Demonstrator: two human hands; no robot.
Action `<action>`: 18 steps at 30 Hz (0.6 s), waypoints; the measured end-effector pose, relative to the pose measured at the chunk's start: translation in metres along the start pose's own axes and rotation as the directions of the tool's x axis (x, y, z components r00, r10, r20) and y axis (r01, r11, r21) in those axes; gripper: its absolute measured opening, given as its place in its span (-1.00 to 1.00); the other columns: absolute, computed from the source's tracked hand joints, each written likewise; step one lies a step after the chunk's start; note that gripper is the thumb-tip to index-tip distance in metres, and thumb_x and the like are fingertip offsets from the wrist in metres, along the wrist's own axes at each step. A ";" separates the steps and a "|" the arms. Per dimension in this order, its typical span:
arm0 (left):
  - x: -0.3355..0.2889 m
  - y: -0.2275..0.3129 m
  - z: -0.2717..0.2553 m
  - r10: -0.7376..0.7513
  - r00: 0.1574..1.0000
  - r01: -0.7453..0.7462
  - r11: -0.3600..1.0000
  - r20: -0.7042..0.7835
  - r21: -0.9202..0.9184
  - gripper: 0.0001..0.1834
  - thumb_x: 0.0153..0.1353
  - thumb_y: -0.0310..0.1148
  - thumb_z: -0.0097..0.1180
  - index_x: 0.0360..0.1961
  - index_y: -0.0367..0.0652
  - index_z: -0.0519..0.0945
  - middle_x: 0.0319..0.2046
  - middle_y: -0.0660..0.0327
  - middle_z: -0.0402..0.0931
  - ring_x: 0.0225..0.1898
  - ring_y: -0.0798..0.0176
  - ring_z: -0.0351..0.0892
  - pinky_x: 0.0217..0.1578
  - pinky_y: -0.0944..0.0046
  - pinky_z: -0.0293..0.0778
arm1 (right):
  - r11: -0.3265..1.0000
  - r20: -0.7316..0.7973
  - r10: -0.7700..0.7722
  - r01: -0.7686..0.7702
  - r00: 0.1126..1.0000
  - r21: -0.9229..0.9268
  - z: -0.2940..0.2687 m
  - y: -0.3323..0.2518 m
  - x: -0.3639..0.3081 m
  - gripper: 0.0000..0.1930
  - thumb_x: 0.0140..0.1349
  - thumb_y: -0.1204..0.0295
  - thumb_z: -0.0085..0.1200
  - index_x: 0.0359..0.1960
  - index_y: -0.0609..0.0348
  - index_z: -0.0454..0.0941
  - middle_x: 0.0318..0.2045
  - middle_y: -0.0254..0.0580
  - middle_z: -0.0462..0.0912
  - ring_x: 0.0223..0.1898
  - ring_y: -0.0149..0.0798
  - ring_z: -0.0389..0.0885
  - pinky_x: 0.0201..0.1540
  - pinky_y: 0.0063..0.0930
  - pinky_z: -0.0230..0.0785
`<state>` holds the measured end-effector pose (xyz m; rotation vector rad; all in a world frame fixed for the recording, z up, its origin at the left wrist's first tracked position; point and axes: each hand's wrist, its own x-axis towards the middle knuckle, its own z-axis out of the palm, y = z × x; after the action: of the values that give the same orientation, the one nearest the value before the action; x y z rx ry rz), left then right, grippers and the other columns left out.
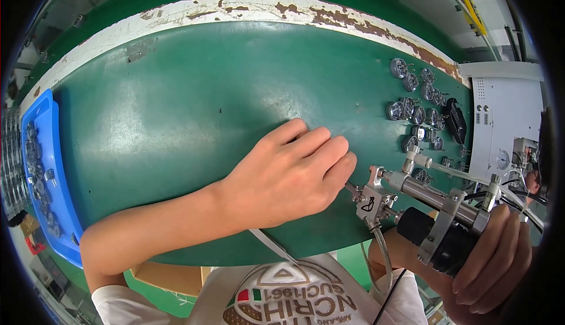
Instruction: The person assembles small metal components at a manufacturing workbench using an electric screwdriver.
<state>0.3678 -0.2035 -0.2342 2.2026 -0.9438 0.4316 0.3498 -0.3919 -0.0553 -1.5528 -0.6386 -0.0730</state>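
My right hand [491,260] is wrapped round the black grip of a metal pneumatic dispensing gun [432,201], which points left. Its valve block and short nozzle reach close to the knuckles of my left hand [294,172]. That hand is curled, back upward, over the middle of the green table; whatever its fingers hold is hidden beneath them. A clear hose and fittings run from the gun toward the right. Below my left wrist a thin white strip [273,246] crosses the table's near edge.
Several small round grey metal parts [395,111] with wires stand at the right, beside a black object [455,120]. A white control box [506,113] with a gauge lies beyond them. A blue tray [66,172] of similar parts is at the left. Cardboard [168,278] shows under the table.
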 end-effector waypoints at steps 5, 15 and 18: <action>0.000 0.002 -0.003 -0.005 1.000 0.005 1.000 0.026 0.004 -0.53 -0.14 -0.38 0.47 -0.12 -0.19 0.67 -0.32 0.29 0.44 -0.34 0.27 0.48 -0.34 0.23 0.34 | 0.993 -0.015 0.093 -0.094 0.996 -0.073 0.001 -0.004 0.000 -0.58 0.58 -0.11 -0.24 -0.29 -0.08 0.30 -0.65 -0.35 0.43 -0.67 -0.33 0.42 -0.39 -0.37 0.52; 0.000 0.001 0.001 -0.009 1.000 0.009 1.000 0.002 -0.007 -0.54 -0.13 -0.38 0.47 -0.12 -0.19 0.65 -0.32 0.27 0.45 -0.35 0.26 0.49 -0.34 0.22 0.34 | 0.962 0.052 0.027 -0.012 0.998 -0.271 -0.015 0.004 0.007 -0.59 0.59 -0.08 -0.24 -0.30 -0.08 0.31 -0.65 -0.38 0.42 -0.67 -0.36 0.40 -0.34 -0.35 0.51; 0.001 0.002 -0.001 -0.019 1.000 0.019 1.000 0.016 -0.016 -0.54 -0.13 -0.38 0.47 -0.12 -0.18 0.65 -0.32 0.27 0.45 -0.36 0.26 0.49 -0.34 0.22 0.35 | 0.890 0.090 -0.025 0.063 0.996 -0.451 -0.018 0.002 0.007 -0.59 0.59 -0.08 -0.23 -0.30 -0.08 0.32 -0.65 -0.38 0.42 -0.67 -0.37 0.39 -0.35 -0.35 0.51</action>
<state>0.3671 -0.2043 -0.2317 2.2019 -0.9308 0.3965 0.3624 -0.4062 -0.0518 -2.0020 -0.7586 -0.2056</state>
